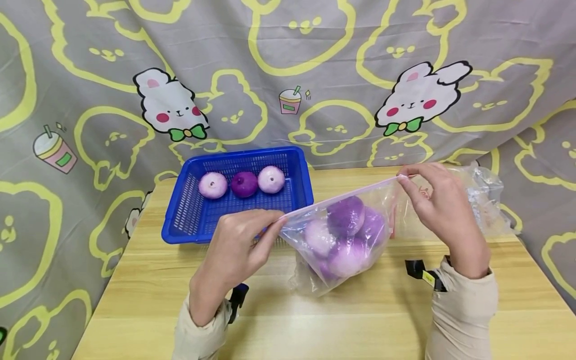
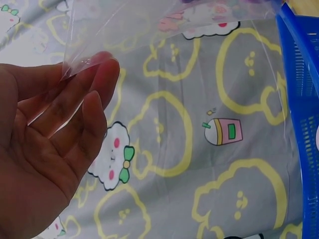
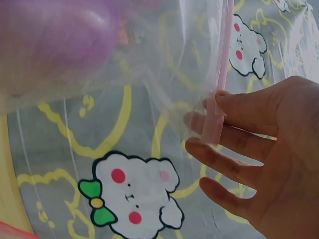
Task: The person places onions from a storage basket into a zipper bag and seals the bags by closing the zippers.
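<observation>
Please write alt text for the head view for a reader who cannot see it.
Two hands, left and right, pinch the top strip of a clear bag of purple onions above a wooden table; a blue basket behind holds three more.

Tabletop (image 1: 360,320): light wood-grain surface, plank seams running side to side, set against a grey cartoon-print curtain (image 1: 315,60). On it, far left: blue plastic basket (image 1: 189,220) with slotted walls, holding three round purple-and-white onions (image 1: 243,183) in a row. Far right corner: crumpled clear plastic bag (image 1: 486,200). Centre: clear zip bag (image 1: 342,240) of purple onions, its bottom resting on the wood.
</observation>
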Available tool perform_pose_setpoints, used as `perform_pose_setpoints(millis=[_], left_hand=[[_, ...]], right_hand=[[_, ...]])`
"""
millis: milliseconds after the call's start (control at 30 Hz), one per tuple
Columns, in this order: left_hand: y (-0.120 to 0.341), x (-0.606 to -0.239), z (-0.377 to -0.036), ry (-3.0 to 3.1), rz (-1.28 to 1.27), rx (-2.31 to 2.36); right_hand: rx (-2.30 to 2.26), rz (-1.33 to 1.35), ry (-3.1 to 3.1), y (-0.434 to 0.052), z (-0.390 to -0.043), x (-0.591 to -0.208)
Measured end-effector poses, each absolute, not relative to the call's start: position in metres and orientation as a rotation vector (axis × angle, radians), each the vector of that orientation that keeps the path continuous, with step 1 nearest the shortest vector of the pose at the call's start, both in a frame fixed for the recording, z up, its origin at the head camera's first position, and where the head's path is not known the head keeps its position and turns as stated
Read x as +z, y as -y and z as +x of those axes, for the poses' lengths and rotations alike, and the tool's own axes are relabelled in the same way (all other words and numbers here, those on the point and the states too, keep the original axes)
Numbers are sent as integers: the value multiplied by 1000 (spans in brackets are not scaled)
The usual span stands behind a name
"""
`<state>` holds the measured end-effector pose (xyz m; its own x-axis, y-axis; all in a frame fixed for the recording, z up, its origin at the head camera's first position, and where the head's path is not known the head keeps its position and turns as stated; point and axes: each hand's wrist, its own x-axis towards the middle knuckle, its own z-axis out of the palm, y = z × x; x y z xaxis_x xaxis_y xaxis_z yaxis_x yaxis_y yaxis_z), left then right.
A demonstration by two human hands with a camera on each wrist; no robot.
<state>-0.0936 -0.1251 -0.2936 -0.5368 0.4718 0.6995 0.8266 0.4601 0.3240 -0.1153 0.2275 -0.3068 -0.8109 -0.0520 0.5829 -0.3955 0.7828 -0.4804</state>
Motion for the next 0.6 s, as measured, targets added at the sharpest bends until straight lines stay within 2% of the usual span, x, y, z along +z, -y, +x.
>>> perform_pose_setpoints(millis=[300, 600], left_hand=[[123, -294, -91, 2191, -1100, -902], [124, -291, -88, 2227, -1097, -938]], right_hand=[[790, 249, 2349, -233, -109, -303], [797, 273, 2267, -221, -126, -293]])
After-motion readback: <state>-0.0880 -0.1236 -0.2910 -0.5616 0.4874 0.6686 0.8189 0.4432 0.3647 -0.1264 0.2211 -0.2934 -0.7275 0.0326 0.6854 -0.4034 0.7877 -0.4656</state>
